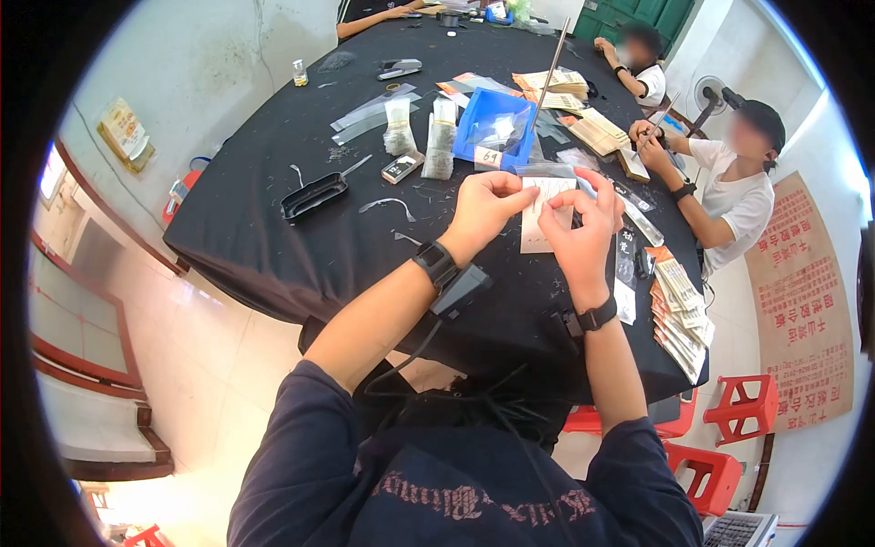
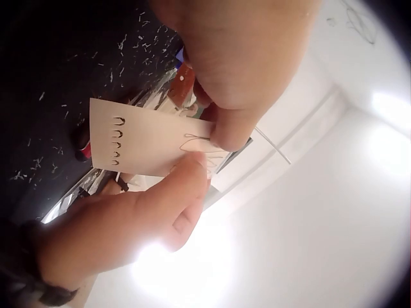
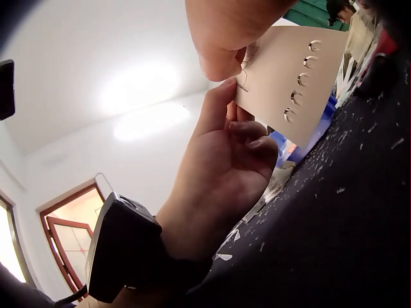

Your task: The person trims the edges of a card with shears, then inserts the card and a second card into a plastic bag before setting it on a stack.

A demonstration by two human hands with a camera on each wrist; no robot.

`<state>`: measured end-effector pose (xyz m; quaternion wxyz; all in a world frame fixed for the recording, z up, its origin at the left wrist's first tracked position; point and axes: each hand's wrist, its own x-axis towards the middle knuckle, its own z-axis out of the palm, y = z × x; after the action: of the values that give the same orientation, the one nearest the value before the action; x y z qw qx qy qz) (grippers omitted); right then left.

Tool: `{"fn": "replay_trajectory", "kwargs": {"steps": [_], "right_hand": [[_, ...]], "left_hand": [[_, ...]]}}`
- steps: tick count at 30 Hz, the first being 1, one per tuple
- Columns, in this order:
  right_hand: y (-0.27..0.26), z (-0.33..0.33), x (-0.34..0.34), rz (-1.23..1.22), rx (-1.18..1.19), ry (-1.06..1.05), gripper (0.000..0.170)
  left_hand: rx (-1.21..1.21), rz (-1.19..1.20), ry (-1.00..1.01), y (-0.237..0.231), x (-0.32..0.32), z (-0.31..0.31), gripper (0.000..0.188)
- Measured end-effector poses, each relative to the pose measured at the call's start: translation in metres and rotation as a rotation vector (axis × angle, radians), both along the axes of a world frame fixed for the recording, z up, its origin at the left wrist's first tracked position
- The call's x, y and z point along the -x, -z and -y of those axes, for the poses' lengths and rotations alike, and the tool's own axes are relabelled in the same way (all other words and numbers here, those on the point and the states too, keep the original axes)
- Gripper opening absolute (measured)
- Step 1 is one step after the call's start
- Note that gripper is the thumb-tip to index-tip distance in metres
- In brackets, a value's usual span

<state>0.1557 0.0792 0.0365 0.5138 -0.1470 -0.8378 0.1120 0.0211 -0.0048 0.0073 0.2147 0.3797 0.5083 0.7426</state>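
Note:
A small cream card [image 1: 538, 239] is held up between both hands over the near edge of the table. Along one end of the card [image 2: 135, 138] runs a row of several small curved metal pieces [image 3: 302, 79] that look like hooks. Thin loops of line [image 2: 200, 142] lie at the opposite end, by the thumbs. My left hand [image 1: 488, 205] pinches the card at its far left edge, thumb in front. From the right side, my right hand [image 1: 583, 232] pinches that same end, its thumb and forefinger tips close to the line loops. Fingers behind the card are partly hidden.
A blue bin [image 1: 474, 128] labelled 69 stands just beyond the hands. Bundled clear strips [image 1: 440, 137], a small box [image 1: 402, 167] and a black tray [image 1: 314, 196] lie left. Printed cards [image 1: 679, 310] fan out at right. Another person [image 1: 729, 182] works on the right side.

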Motion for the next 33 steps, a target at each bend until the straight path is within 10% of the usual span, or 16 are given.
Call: {"fn": "replay_trajectory", "kwargs": {"steps": [33], "right_hand": [[-0.004, -0.002, 0.001, -0.066, 0.111, -0.264, 0.014]], "left_hand": [[-0.008, 0.021, -0.057, 0.004, 0.006, 0.0, 0.018]]}}
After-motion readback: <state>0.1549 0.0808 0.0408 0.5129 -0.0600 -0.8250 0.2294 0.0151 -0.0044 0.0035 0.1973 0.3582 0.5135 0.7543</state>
